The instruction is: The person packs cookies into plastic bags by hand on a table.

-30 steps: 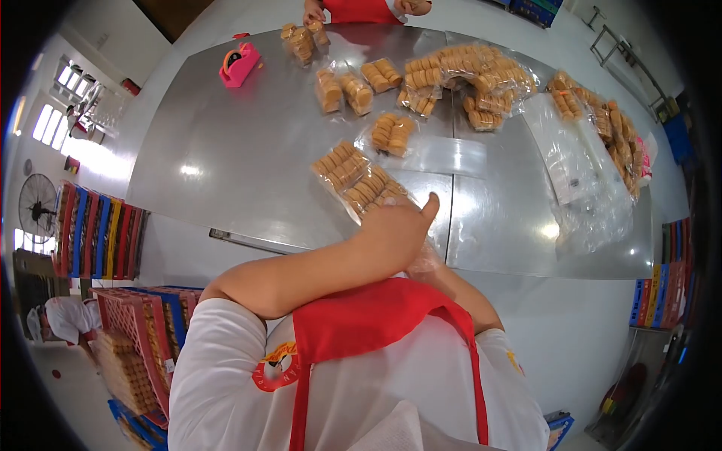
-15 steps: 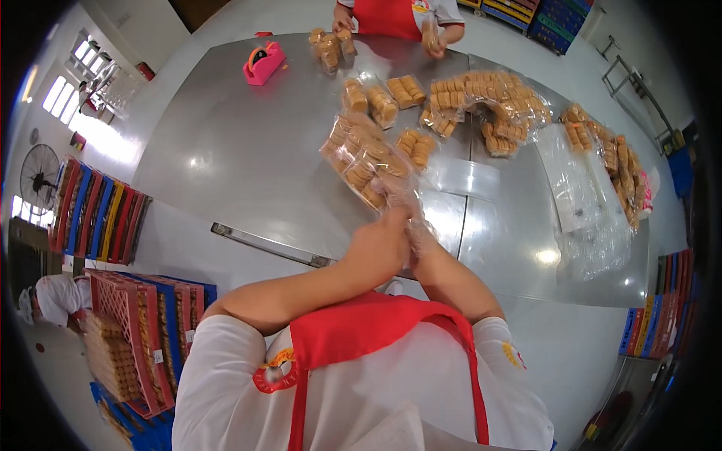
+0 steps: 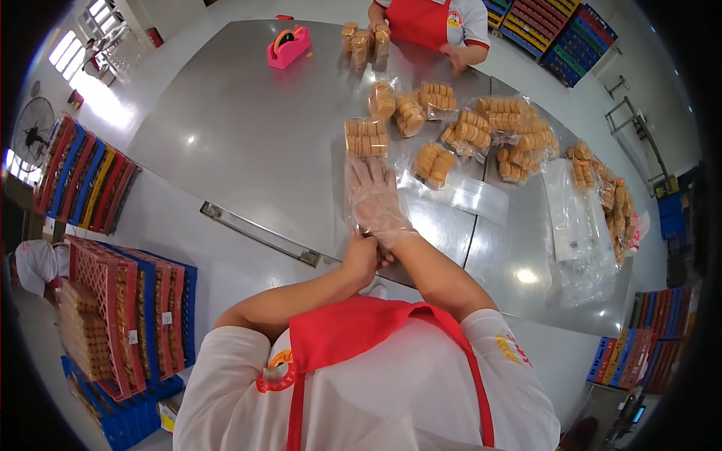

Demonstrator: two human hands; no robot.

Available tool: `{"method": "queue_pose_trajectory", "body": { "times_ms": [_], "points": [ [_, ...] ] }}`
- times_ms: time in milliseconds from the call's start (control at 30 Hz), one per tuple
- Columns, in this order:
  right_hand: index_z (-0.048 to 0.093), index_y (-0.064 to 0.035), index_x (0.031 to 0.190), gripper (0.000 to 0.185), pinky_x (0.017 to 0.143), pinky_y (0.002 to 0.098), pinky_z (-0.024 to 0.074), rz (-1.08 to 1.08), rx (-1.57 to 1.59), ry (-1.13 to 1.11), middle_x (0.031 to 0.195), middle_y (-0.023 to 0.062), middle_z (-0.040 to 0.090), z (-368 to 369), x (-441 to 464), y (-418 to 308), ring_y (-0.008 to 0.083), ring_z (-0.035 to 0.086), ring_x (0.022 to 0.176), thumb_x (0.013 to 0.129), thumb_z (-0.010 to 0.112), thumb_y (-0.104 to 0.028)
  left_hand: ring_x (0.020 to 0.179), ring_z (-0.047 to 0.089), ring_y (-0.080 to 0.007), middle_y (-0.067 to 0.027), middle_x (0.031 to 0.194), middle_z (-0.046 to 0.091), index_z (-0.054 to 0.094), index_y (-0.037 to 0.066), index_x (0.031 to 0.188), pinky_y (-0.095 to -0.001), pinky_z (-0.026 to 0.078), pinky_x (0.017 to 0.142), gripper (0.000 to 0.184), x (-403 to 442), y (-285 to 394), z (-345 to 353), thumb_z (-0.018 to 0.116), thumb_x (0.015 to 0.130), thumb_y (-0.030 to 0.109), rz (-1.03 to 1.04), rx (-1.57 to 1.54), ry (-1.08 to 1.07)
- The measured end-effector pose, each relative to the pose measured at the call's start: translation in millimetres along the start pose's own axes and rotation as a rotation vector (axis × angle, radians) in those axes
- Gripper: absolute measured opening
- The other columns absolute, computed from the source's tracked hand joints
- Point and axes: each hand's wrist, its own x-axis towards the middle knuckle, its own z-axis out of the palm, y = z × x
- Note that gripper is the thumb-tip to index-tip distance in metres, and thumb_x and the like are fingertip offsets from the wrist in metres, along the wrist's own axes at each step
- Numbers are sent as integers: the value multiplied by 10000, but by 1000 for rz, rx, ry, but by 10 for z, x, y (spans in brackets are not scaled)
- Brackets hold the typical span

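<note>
My right hand (image 3: 377, 204) lies with its fingers spread and pointing away from me, covered in clear plastic. Just beyond its fingertips, two rows of round biscuits (image 3: 366, 138) sit at the far end of a clear bag. Below it, my left hand (image 3: 362, 254) is closed on the near end of the plastic, close to my right wrist. Bagged biscuits (image 3: 434, 164) rest to the right, and more packs (image 3: 408, 114) stand a little farther off.
The steel table (image 3: 248, 128) has a pink tape dispenser (image 3: 289, 48) at its far left. Across it, a person in a red apron (image 3: 416, 22) stands near upright packs (image 3: 359, 49). Heaped packs (image 3: 519, 124) and empty plastic bags (image 3: 568, 218) lie right. Stacked crates (image 3: 135, 308) stand left.
The bag of biscuits has swung from a slant to pointing straight away from me. My right hand now shows spread inside plastic, with my left hand nearer me. The camera view has shifted.
</note>
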Motion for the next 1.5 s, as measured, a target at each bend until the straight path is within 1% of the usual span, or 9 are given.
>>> {"method": "queue_pose_trajectory", "body": {
  "times_ms": [133,267,433,533,600,800,933,1167,1500],
  "points": [
    [438,26,1364,680,1010,600,365,15,98,-67,1418,182,385,-274,-181,-57,414,352,1318,715,637,-21,728,641,-202,-117,1006,646,520,48,1221,-318,523,637,320,-305,113,-54,596,916,111,-296,393,-450],
    [565,26,1186,451,1051,510,403,-32,417,-1,1306,236,513,-439,-761,6,455,465,1249,746,627,-51,802,658,-171,-88,1010,659,621,20,1081,-271,531,773,210,-671,499,-239,655,890,101,-49,512,-674],
    [673,-4,787,75,733,411,553,164,523,-102,819,156,680,-551,-1666,441,309,690,826,769,600,-7,671,595,-103,-23,801,623,621,53,1032,-237,484,610,144,-572,841,-581,631,895,94,272,448,-151],
    [684,3,757,151,686,385,554,907,760,277,789,178,688,-559,-1880,768,280,698,700,834,556,-15,646,542,-63,-11,825,597,608,63,1035,-228,477,562,143,84,900,-998,584,894,52,555,544,154],
    [686,17,799,198,680,360,550,883,678,480,835,211,700,-547,-1820,1152,274,692,634,888,524,-53,667,547,-66,-14,826,592,595,49,1039,-245,472,584,150,393,1064,-1029,574,890,48,717,568,275],
    [648,0,1075,265,914,420,483,1027,226,571,1041,228,650,-235,-1491,2183,392,606,1038,863,609,-155,708,610,-203,-98,817,627,595,31,993,-350,490,672,126,1016,1159,-1033,567,871,46,1113,1044,595],
    [555,-96,1271,466,1013,456,400,1197,0,472,1230,170,567,-315,-1307,2387,368,496,1197,834,666,-218,707,625,-268,-125,781,638,613,45,967,-381,492,668,129,869,1163,-924,582,842,54,1033,1195,641],
    [575,-180,1241,475,983,469,395,458,-244,316,1291,88,517,-172,-956,2178,304,493,1151,778,679,-199,660,617,-290,-125,724,636,626,47,921,-403,483,636,116,885,1181,-927,590,812,63,1030,1261,659],
    [700,-114,978,201,828,400,521,407,-202,407,1004,88,637,-305,-476,2619,295,600,937,791,636,-80,674,630,-261,-137,762,655,629,42,937,-369,496,653,114,871,1174,-926,579,837,63,1031,1214,652]
  ]
}}
